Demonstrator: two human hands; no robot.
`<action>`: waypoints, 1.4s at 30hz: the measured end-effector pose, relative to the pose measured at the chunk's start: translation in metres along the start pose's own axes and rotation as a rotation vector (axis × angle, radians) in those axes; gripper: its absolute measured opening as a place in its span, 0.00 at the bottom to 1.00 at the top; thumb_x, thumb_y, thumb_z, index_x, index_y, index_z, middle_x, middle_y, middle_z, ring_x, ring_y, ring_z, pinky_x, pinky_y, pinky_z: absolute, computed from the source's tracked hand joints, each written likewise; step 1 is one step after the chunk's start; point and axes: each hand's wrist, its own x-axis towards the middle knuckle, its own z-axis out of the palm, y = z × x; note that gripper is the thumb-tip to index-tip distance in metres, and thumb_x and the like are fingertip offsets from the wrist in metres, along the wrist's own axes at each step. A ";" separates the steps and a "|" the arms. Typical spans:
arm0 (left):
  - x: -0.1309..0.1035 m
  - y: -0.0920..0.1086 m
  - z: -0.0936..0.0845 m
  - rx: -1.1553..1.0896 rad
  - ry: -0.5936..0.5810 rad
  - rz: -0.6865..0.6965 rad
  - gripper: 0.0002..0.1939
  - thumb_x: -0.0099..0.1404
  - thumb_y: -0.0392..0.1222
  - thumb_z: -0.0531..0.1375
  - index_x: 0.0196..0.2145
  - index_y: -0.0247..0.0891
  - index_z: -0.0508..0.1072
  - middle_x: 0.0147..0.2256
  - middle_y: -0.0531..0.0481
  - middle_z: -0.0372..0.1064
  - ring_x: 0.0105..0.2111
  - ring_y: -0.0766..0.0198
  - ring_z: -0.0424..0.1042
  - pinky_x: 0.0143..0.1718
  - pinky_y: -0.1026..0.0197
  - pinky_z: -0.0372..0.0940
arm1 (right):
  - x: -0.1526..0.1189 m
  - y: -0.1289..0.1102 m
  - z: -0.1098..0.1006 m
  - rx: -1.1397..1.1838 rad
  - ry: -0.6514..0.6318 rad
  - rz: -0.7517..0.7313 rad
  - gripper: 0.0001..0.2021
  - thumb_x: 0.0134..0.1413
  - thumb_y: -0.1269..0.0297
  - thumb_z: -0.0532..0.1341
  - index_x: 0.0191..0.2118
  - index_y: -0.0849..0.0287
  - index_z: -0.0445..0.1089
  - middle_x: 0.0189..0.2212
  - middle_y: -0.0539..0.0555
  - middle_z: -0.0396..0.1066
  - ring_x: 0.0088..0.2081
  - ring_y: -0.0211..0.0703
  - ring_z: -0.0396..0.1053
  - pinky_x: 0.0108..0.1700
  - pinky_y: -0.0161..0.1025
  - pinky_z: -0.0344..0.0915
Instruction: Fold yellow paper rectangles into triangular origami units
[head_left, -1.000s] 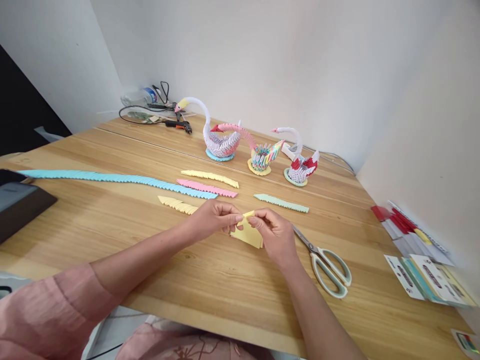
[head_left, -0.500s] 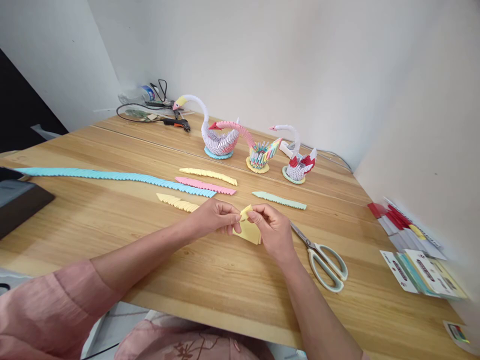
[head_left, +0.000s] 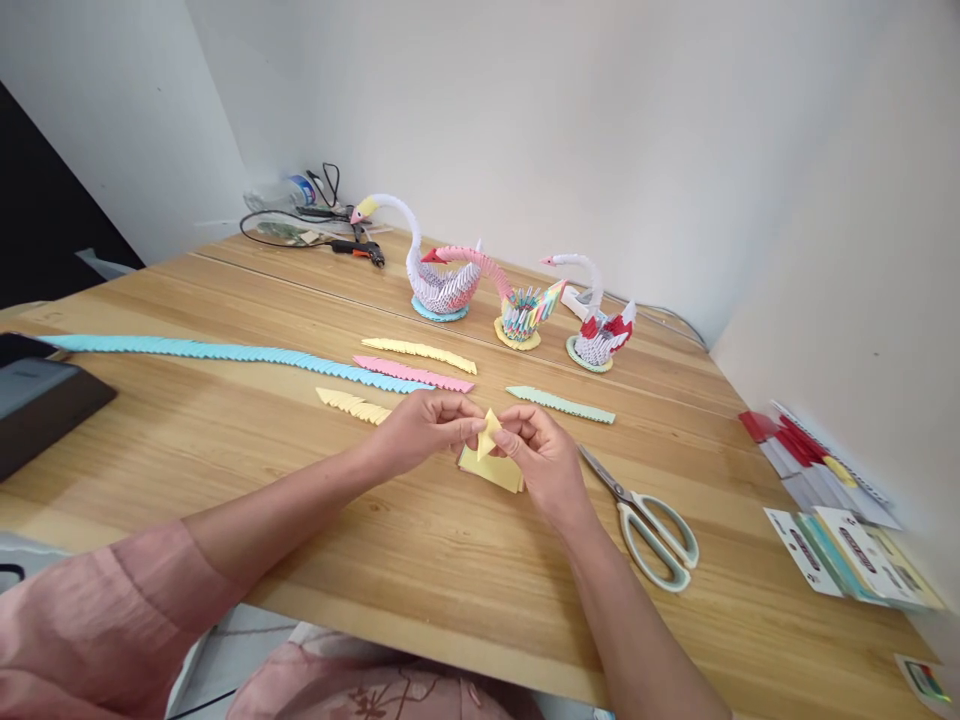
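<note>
A small folded piece of yellow paper (head_left: pixel 488 437) is pinched between my two hands, pointed at top and bottom. My left hand (head_left: pixel 427 430) grips its left side with thumb and fingers. On the right side, my right hand (head_left: pixel 546 458) closes on it the same way. Just beneath lies a stack of yellow paper slips (head_left: pixel 491 471) on the table, partly covered by the hands. A yellow strip of nested folded pieces (head_left: pixel 349 404) runs behind my left wrist. Scissors (head_left: pixel 641 515) with pale handles rest right of my right hand, blades partly apart.
Blue (head_left: pixel 225 352), pink (head_left: pixel 412 373), yellow (head_left: pixel 420 353) and green folded-paper strips (head_left: pixel 561 404) lie beyond my hands. Three paper swans (head_left: pixel 446 290) stand farther back. A glue gun (head_left: pixel 358 250) with its cable is back left, paper packs (head_left: pixel 855 555) at right, a dark box (head_left: pixel 52 410) at left.
The yellow paper between my fingers has turned from a slanted, folded strip to an upright pointed shape. Both hands stay in nearly the same place, and the view has shifted slightly.
</note>
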 end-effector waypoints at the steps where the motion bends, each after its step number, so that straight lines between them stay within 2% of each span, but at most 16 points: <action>1: 0.000 0.001 0.000 -0.017 0.002 -0.009 0.11 0.56 0.45 0.61 0.27 0.33 0.72 0.21 0.52 0.69 0.21 0.70 0.65 0.24 0.67 0.62 | 0.000 -0.001 0.001 0.000 -0.006 0.006 0.10 0.45 0.59 0.66 0.32 0.57 0.67 0.22 0.46 0.68 0.25 0.36 0.67 0.32 0.35 0.65; 7: -0.002 0.000 0.005 0.035 0.054 0.054 0.11 0.56 0.45 0.59 0.26 0.33 0.72 0.20 0.53 0.65 0.20 0.70 0.64 0.23 0.67 0.60 | -0.001 -0.002 0.004 -0.024 -0.003 0.018 0.11 0.43 0.58 0.66 0.30 0.57 0.68 0.20 0.45 0.67 0.23 0.35 0.66 0.30 0.35 0.66; 12: -0.006 -0.003 0.012 0.280 0.214 0.157 0.10 0.56 0.41 0.57 0.21 0.34 0.69 0.19 0.54 0.63 0.21 0.70 0.61 0.22 0.69 0.56 | -0.001 0.002 0.006 -0.031 -0.033 0.040 0.12 0.43 0.57 0.67 0.30 0.57 0.67 0.19 0.44 0.65 0.23 0.35 0.65 0.29 0.35 0.66; 15: -0.004 -0.006 0.011 0.200 0.147 0.143 0.14 0.60 0.46 0.55 0.21 0.35 0.67 0.19 0.55 0.62 0.21 0.70 0.61 0.23 0.69 0.58 | -0.001 0.000 0.005 -0.076 -0.015 0.040 0.12 0.43 0.56 0.66 0.27 0.58 0.67 0.19 0.46 0.67 0.23 0.36 0.66 0.29 0.35 0.65; 18: -0.002 -0.006 0.008 0.028 0.042 0.037 0.15 0.61 0.51 0.55 0.28 0.35 0.69 0.19 0.55 0.63 0.21 0.70 0.63 0.23 0.68 0.60 | -0.001 -0.004 0.003 -0.112 0.034 0.030 0.11 0.46 0.56 0.64 0.27 0.58 0.67 0.22 0.49 0.70 0.24 0.37 0.67 0.28 0.34 0.64; 20: 0.000 -0.006 0.008 -0.033 0.014 -0.052 0.15 0.57 0.51 0.60 0.34 0.35 0.69 0.22 0.55 0.66 0.21 0.70 0.64 0.23 0.68 0.60 | -0.001 -0.006 0.002 -0.121 0.044 0.033 0.11 0.48 0.56 0.63 0.28 0.58 0.67 0.23 0.49 0.71 0.25 0.38 0.68 0.28 0.35 0.64; 23: 0.001 -0.006 0.009 -0.058 -0.004 -0.113 0.15 0.54 0.48 0.63 0.32 0.33 0.69 0.23 0.53 0.68 0.20 0.71 0.64 0.23 0.69 0.59 | -0.002 -0.006 0.002 -0.146 0.042 0.009 0.10 0.49 0.56 0.62 0.29 0.58 0.67 0.23 0.49 0.70 0.26 0.38 0.68 0.30 0.35 0.65; 28: 0.000 -0.008 0.008 -0.048 0.004 -0.072 0.13 0.56 0.48 0.60 0.30 0.33 0.69 0.20 0.54 0.66 0.19 0.71 0.63 0.23 0.68 0.59 | -0.004 -0.005 0.002 -0.232 0.057 -0.057 0.10 0.50 0.57 0.61 0.28 0.58 0.69 0.24 0.49 0.70 0.28 0.39 0.68 0.32 0.35 0.64; 32: -0.003 -0.007 0.009 0.139 0.064 0.032 0.11 0.58 0.45 0.58 0.29 0.33 0.72 0.19 0.55 0.63 0.19 0.71 0.61 0.21 0.69 0.56 | -0.005 -0.006 0.001 -0.259 0.116 -0.105 0.09 0.51 0.58 0.61 0.35 0.57 0.71 0.28 0.50 0.71 0.30 0.39 0.68 0.31 0.34 0.64; 35: -0.005 -0.005 0.011 0.248 0.103 0.114 0.10 0.59 0.42 0.56 0.30 0.33 0.74 0.19 0.55 0.62 0.20 0.71 0.58 0.21 0.69 0.54 | -0.005 -0.007 0.001 -0.261 0.117 -0.118 0.09 0.52 0.58 0.61 0.35 0.58 0.70 0.27 0.50 0.71 0.29 0.39 0.68 0.31 0.35 0.64; 42: -0.003 -0.010 0.010 0.086 0.036 0.059 0.12 0.59 0.45 0.57 0.28 0.33 0.71 0.20 0.55 0.62 0.20 0.71 0.61 0.24 0.67 0.60 | -0.006 -0.006 0.002 -0.312 0.141 -0.230 0.06 0.54 0.62 0.59 0.32 0.58 0.69 0.26 0.49 0.70 0.29 0.37 0.68 0.34 0.34 0.65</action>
